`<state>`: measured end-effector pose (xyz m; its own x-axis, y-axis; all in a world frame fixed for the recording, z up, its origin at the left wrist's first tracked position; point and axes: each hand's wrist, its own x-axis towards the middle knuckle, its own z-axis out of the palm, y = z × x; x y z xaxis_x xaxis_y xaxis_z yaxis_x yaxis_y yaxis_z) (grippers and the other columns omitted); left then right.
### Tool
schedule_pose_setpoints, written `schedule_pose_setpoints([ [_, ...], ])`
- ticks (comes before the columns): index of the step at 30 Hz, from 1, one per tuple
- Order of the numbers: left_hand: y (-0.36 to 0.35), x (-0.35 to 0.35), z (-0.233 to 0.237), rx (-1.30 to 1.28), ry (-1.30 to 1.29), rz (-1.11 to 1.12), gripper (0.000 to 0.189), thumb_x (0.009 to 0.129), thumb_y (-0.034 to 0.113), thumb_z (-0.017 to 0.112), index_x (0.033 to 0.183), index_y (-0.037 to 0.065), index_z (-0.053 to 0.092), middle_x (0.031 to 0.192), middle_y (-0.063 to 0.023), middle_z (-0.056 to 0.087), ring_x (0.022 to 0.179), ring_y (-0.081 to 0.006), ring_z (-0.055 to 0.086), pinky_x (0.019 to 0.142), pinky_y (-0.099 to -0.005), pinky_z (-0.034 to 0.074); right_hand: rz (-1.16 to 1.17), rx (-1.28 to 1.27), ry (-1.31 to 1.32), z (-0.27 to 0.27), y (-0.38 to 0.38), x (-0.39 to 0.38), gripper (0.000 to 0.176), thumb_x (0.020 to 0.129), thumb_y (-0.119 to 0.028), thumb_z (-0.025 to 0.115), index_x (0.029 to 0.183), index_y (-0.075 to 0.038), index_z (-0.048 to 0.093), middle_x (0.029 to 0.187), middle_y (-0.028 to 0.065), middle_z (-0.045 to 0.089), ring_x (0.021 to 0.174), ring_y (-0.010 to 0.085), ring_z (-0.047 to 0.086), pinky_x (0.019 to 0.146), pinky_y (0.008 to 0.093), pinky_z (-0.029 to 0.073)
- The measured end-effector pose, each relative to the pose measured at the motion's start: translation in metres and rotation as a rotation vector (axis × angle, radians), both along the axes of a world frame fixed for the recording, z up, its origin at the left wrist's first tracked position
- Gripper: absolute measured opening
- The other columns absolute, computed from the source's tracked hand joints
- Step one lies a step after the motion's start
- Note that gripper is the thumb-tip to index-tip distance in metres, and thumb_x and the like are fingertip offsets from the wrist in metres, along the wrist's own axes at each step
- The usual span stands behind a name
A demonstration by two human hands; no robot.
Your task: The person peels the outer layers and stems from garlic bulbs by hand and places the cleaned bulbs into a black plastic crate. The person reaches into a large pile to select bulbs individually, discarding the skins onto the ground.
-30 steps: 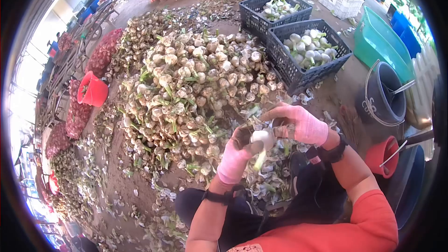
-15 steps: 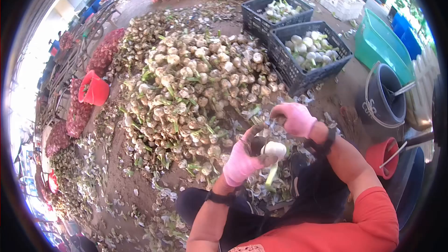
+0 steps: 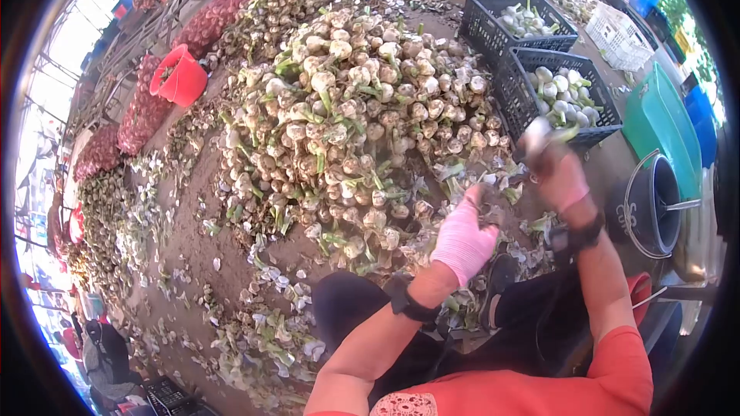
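Observation:
My right hand (image 3: 556,173), in a pink glove with dirty fingertips, holds a white garlic bulb (image 3: 537,132) with a green stem, blurred by motion, beside the near black crate (image 3: 509,96) of cleaned bulbs. My left hand (image 3: 465,236), also in a pink glove, has its fingers apart and holds nothing. It is over the scattered peelings near my knees. The large heap of soil-stained garlic (image 3: 347,115) lies in front of and left of my hands.
Behind the near crate stands another black crate (image 3: 470,19) with bulbs. A green tub (image 3: 661,119) and dark bucket (image 3: 646,204) are at the right. A red bucket (image 3: 183,81) leans by red mesh sacks (image 3: 145,112). People are at the far edges.
The cleaned bulb has passed from my left hand to my right hand, which has moved up and right towards the crate. My left hand has opened and moved right. The view has shifted.

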<state>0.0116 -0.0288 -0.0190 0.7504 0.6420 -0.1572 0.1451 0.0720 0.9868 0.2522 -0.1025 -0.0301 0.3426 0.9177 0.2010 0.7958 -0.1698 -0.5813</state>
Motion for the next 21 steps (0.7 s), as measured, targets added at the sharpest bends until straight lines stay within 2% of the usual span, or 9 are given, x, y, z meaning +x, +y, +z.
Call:
schedule_pose_setpoints([
  [2, -0.006, -0.003, 0.018, 0.018, 0.033, -0.048, 0.040, 0.083, -0.004, 0.057, 0.122, 0.001, 0.046, 0.106, -0.0065, 0.059, 0.094, -0.0136, 0.056, 0.084, -0.0253, 0.047, -0.021, 0.100, -1.376, 0.044, 0.016, 0.032, 0.034, 0.085, -0.002, 0.052, 0.119, 0.000, 0.054, 0.104, 0.0129, 0.062, 0.086, 0.0234, 0.062, 0.072, 0.0303, 0.051],
  [4, -0.014, -0.010, 0.040, 0.022, 0.056, -0.200, 0.049, 0.078, -0.008, 0.056, 0.126, 0.002, 0.047, 0.110, -0.0092, 0.060, 0.098, -0.0160, 0.058, 0.086, -0.0264, 0.047, -0.079, 0.183, -0.328, 0.031, 0.024, 0.024, 0.032, 0.083, 0.003, 0.051, 0.113, -0.002, 0.059, 0.099, 0.0068, 0.066, 0.083, 0.0224, 0.064, 0.073, 0.0240, 0.051],
  [6, -0.025, -0.010, 0.027, -0.015, -0.044, -0.231, 0.052, 0.077, -0.008, 0.056, 0.127, 0.003, 0.047, 0.112, -0.0107, 0.060, 0.100, -0.0176, 0.059, 0.087, -0.0274, 0.047, 0.187, 0.081, 0.029, -0.032, 0.040, 0.031, 0.028, 0.084, -0.002, 0.053, 0.110, -0.001, 0.062, 0.094, 0.0079, 0.068, 0.079, 0.0196, 0.065, 0.070, 0.0245, 0.052],
  [8, -0.026, -0.013, 0.021, -0.053, -0.142, -0.257, 0.055, 0.076, -0.008, 0.056, 0.129, 0.004, 0.047, 0.114, -0.0123, 0.061, 0.103, -0.0192, 0.060, 0.087, -0.0285, 0.047, -0.154, -0.304, 0.867, -0.011, 0.065, -0.049, 0.027, 0.083, -0.006, 0.056, 0.108, -0.002, 0.063, 0.086, 0.0083, 0.069, 0.075, 0.0163, 0.064, 0.069, 0.0239, 0.051],
  [10, -0.021, -0.019, 0.026, 0.121, -0.200, -0.190, 0.056, 0.074, -0.006, 0.058, 0.128, 0.005, 0.048, 0.113, -0.0140, 0.061, 0.104, -0.0237, 0.061, 0.087, -0.0309, 0.048, 0.117, -0.498, 0.488, -0.047, 0.087, -0.085, 0.027, 0.079, -0.006, 0.059, 0.106, -0.003, 0.064, 0.084, 0.0101, 0.069, 0.079, 0.0181, 0.065, 0.074, 0.0267, 0.051],
  [12, -0.008, -0.025, 0.037, 0.102, -0.085, -0.207, 0.055, 0.074, -0.003, 0.059, 0.127, 0.004, 0.048, 0.114, -0.0170, 0.060, 0.105, -0.0294, 0.061, 0.087, -0.0330, 0.048, 0.315, -0.410, 0.316, -0.125, 0.104, -0.099, 0.032, 0.078, -0.008, 0.061, 0.110, -0.005, 0.063, 0.091, 0.0138, 0.069, 0.085, 0.0238, 0.066, 0.080, 0.0316, 0.051],
  [14, -0.003, -0.027, 0.032, 0.159, -0.123, -0.106, 0.054, 0.075, -0.002, 0.060, 0.127, 0.004, 0.048, 0.115, -0.0200, 0.058, 0.104, -0.0350, 0.058, 0.086, -0.0358, 0.049, 0.224, -0.354, 0.419, -0.174, 0.125, -0.125, 0.038, 0.078, -0.011, 0.062, 0.115, -0.007, 0.061, 0.100, 0.0175, 0.067, 0.093, 0.0302, 0.064, 0.084, 0.0359, 0.049],
  [17, 0.014, -0.030, 0.043, 0.115, -0.021, -0.176, 0.057, 0.074, 0.000, 0.061, 0.129, 0.004, 0.045, 0.118, -0.0220, 0.056, 0.106, -0.0373, 0.056, 0.087, -0.0369, 0.048, -0.018, -0.390, 0.144, -0.235, 0.151, -0.156, 0.042, 0.077, -0.021, 0.067, 0.117, -0.011, 0.060, 0.108, 0.0195, 0.063, 0.100, 0.0348, 0.061, 0.087, 0.0411, 0.048],
  [21, 0.019, -0.032, 0.033, 0.141, -0.047, -0.110, 0.060, 0.072, -0.002, 0.059, 0.130, 0.002, 0.044, 0.121, -0.0220, 0.054, 0.110, -0.0373, 0.054, 0.093, -0.0365, 0.045, -0.158, -0.458, 0.134, -0.243, 0.154, -0.189, 0.034, 0.076, -0.025, 0.067, 0.108, -0.012, 0.066, 0.103, 0.0185, 0.065, 0.096, 0.0349, 0.061, 0.086, 0.0405, 0.048],
])
